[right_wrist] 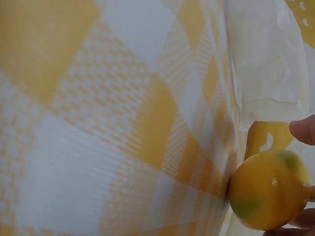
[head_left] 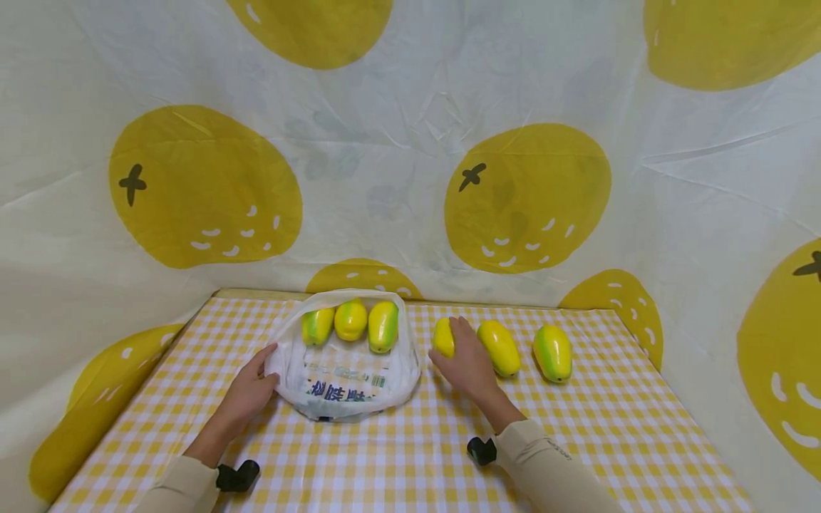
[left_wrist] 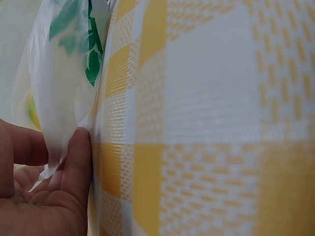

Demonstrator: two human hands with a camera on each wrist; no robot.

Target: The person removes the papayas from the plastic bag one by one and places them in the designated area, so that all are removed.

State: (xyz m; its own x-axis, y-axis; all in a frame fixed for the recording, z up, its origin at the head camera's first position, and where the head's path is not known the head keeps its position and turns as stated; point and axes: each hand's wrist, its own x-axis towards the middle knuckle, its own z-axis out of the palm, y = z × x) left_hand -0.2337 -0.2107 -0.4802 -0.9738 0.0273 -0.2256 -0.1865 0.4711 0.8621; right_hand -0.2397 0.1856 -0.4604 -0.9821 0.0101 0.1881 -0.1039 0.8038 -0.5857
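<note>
A white translucent plastic bag (head_left: 285, 370) with dark printing lies spread on the table, its mouth facing me. Three glossy, oblong yellow-green fruits (head_left: 350, 320) show inside it, toward the back. My left hand (head_left: 251, 385) pinches the bag's left rim between thumb and fingers; the left wrist view shows the gathered film (left_wrist: 56, 152) there. To the right of the bag, my right hand (head_left: 471, 362) reaches over another such fruit (head_left: 442, 338), partly covering it. In the right wrist view this fruit (right_wrist: 268, 189) rests on the cloth, fingers at its far side and the thumb apart from it.
Two more oblong fruits, a middle one (head_left: 499, 348) and a right one (head_left: 553, 353), lie to the right of my right hand. A yellow-and-white checked cloth (head_left: 385, 463) covers the table. Behind it hangs a white curtain (head_left: 372, 178) printed with big yellow fruits.
</note>
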